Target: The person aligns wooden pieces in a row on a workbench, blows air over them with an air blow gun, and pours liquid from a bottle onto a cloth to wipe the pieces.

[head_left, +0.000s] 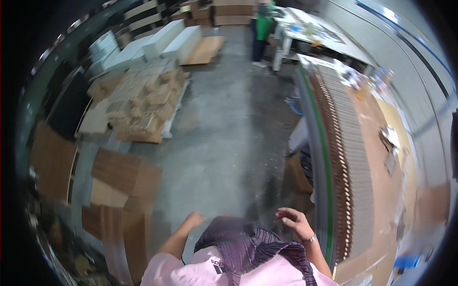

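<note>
Your left hand [194, 219] loosely curled, right hand [293, 222] open with fingers slack, both empty, flanking dark purple crumpled cloth [241, 240] at your chest. Step likely between grips; next move needs firm hold on cloth. Right of cloth: long green-edged bench [318, 157] carrying row of brown slats [346, 157]. Motion blur hides far detail.

1. Concrete floor [229, 133] looks matt grey, dusty and scuffed.
2. Left stacks [143, 100] are brown cardboard, rough and dull.
3. Right bench [377, 143] holds a row of corrugated cardboard pieces [346, 157] with raw ribbed edges.
4. Near cloth [248, 243] is soft, purple, checked weave.
</note>
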Demonstrator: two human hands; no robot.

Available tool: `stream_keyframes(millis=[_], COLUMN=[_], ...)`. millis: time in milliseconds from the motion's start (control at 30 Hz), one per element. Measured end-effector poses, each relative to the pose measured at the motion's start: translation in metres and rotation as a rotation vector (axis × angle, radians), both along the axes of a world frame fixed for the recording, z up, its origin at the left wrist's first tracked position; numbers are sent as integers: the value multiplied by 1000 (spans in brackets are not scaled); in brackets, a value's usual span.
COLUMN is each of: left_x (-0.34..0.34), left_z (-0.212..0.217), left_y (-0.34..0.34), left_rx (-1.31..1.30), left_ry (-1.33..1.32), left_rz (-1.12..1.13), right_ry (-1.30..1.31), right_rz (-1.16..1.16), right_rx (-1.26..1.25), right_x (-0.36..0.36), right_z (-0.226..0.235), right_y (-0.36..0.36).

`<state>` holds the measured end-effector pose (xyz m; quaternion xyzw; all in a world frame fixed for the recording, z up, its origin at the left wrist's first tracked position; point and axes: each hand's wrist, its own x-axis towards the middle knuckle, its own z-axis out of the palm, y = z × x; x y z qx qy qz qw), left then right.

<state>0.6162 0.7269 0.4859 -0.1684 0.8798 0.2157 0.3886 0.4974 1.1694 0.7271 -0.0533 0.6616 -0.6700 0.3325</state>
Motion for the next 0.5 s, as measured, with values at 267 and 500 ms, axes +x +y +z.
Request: stream_keyframes(millis=[267,500], left_x=[-50,-30], left_z=[61,28], left_y=[-82,-172], left_rx=[161,13], left_ry=[303,164], left_rz=[260,445], right_ry=[-220,-752], right_rz=[213,-3], right_rx=[1145,554], right_x=[-63,-147], right_z=[-299,-277], right_y=[20,-81])
